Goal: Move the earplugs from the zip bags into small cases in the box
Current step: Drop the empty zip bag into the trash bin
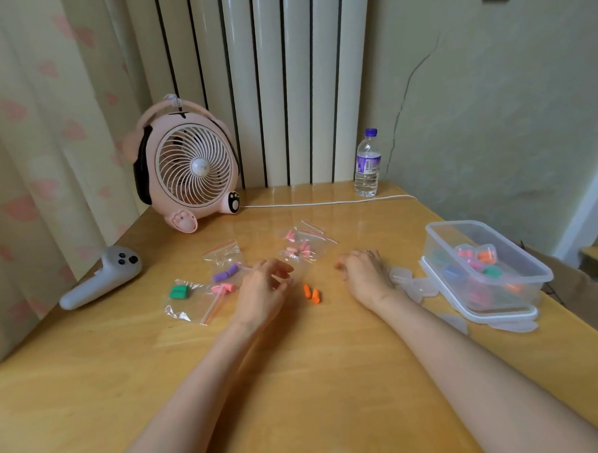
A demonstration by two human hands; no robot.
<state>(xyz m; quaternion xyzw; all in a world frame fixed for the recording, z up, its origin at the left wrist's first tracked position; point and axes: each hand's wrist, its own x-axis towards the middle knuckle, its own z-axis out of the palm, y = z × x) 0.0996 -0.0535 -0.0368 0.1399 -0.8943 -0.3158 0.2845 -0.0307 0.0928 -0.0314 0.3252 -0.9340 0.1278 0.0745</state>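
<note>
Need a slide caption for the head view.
Left hand and right hand near zip bags; two orange earplugs loose between them; box at right.

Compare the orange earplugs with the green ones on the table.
The orange earplugs lie loose on the bare table; the green earplugs sit inside a clear zip bag. The orange pair lies between the left hand and right hand; the green pair lies left of both. Orange looks tapered, green blockier. Both are pairs, untouched by either hand.
</note>
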